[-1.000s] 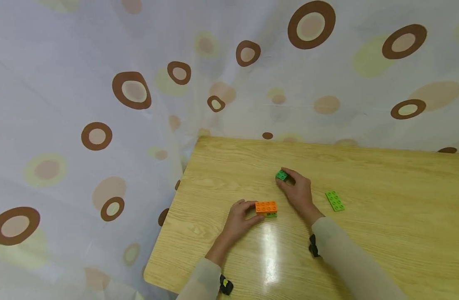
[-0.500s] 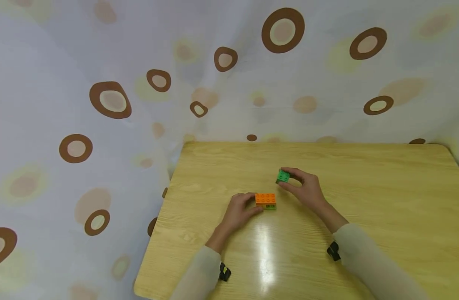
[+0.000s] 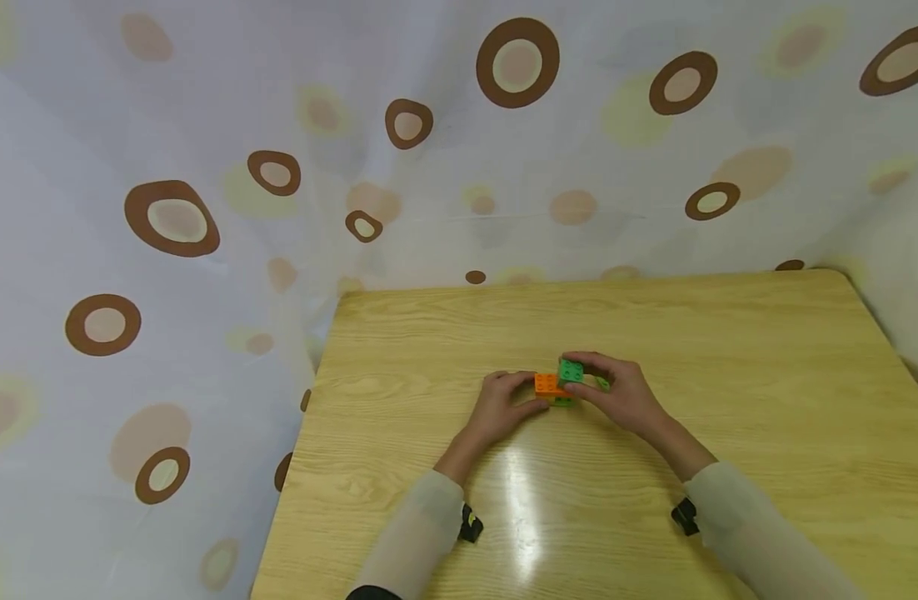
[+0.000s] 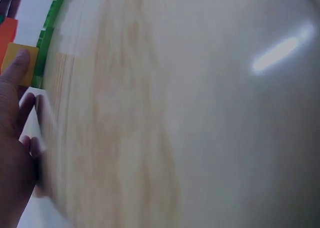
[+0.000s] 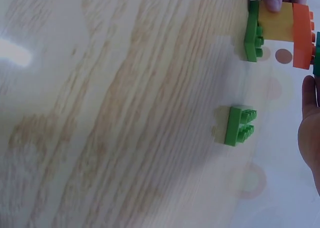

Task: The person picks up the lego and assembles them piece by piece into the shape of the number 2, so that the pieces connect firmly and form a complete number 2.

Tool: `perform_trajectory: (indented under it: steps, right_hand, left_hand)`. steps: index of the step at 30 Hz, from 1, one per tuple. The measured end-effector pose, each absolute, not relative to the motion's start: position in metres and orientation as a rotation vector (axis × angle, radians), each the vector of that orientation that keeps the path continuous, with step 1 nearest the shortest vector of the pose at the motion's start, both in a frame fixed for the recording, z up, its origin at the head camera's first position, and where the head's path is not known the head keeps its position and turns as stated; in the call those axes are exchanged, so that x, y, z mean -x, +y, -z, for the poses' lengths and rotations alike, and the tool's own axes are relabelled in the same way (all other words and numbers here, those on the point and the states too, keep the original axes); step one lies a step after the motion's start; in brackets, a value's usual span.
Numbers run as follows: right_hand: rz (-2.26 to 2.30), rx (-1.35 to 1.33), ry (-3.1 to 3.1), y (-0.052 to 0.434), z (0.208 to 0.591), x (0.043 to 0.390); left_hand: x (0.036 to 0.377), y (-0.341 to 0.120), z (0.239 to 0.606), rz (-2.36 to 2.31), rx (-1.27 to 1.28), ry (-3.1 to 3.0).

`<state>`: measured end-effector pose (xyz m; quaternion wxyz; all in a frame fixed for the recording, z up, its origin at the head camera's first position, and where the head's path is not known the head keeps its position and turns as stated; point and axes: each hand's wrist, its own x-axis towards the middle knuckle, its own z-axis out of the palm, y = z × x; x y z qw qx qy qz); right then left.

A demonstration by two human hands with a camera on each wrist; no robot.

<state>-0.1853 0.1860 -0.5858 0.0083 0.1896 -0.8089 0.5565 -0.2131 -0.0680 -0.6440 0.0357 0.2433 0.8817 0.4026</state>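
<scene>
Orange brick (image 3: 546, 384) stack sits mid-table (image 3: 766, 375), stacked on a yellow layer and a green plate (image 5: 251, 31), left hand (image 3: 504, 408) pinching its left end, right hand (image 3: 616, 396) gripping small green brick (image 3: 571, 371) on the stack's right end, loose green plate (image 5: 239, 125) just right of the stack.

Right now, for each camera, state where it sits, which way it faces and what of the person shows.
Head: worn high, looks forward and down at the table; left hand and right hand meet at the brick stack.
Left wrist: low over the tabletop, blurred; left hand's thumb on the stack's yellow brick.
Right wrist: low, sideways across the table; right palm edge, loose green plate.
Shared: all three show the stack.
</scene>
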Motion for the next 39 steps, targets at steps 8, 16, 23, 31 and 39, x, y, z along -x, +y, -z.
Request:
perform_trajectory:
  steps: [8,16,23,31,39]
  right_hand:
    - [-1.655,-0.725,-2.51,0.185,0.59,0.187]
    - [-1.599,-0.774,-2.497,0.183,0.593,0.189]
    - [-1.49,-0.812,-2.513,0.179,0.588,0.189]
    - [-1.372,-0.834,-2.57,0.178,0.585,0.192]
    - [-1.291,-0.863,-2.592,0.176,0.582,0.192]
  left_hand:
    - [0.211,-0.069,0.648,-1.24,-0.724,2.737]
    - [0.213,-0.07,0.649,-1.383,-0.749,2.641]
    - [0.214,-0.07,0.65,-1.631,-0.77,2.502]
    - [0.214,-0.07,0.649,-1.63,-0.758,2.505]
    - [0.212,-0.07,0.646,-1.628,-0.772,2.517]
